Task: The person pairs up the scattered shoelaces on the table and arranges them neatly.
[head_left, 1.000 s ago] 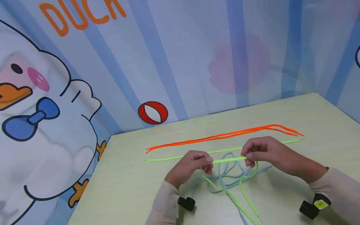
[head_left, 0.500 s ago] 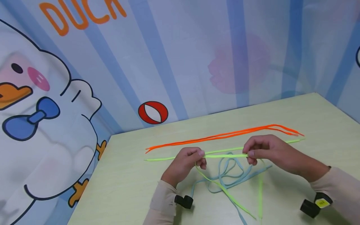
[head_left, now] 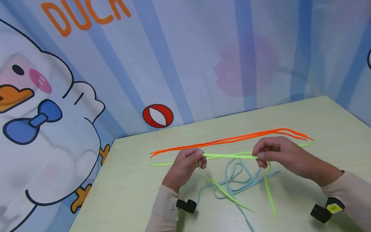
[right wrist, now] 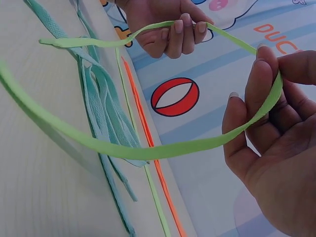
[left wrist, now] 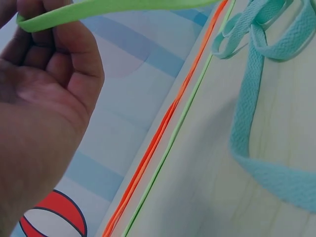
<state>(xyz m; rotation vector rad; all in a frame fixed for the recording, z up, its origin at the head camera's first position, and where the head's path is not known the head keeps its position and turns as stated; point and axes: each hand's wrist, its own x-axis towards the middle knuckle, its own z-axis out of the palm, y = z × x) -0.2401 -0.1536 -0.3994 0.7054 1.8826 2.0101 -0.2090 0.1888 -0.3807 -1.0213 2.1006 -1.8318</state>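
Note:
A neon green shoelace [head_left: 229, 156] is stretched nearly level between both hands above the table. My left hand [head_left: 186, 166] pinches it near the middle of the head view, and one tail droops down to the right. Farther right, my right hand [head_left: 279, 158] pinches the same lace between thumb and fingers, its other tail hanging down. In the right wrist view the lace [right wrist: 187, 147] bends round the right fingers in a wide curve. Beneath the hands lies a tangled light blue shoelace [head_left: 232, 183]. A second green shoelace [head_left: 160, 164] lies straight on the table, partly hidden by both hands.
Two orange shoelaces [head_left: 215, 142] lie side by side behind the green one on the pale wooden table [head_left: 121, 193]. A printed cloth backdrop [head_left: 197, 64] with a duck and a ball stands along the table's back edge.
The hands have moved apart and slightly up, the left one leftward, lengthening the stretch of green lace between them. Its hanging tails have shifted and shortened toward the hands.

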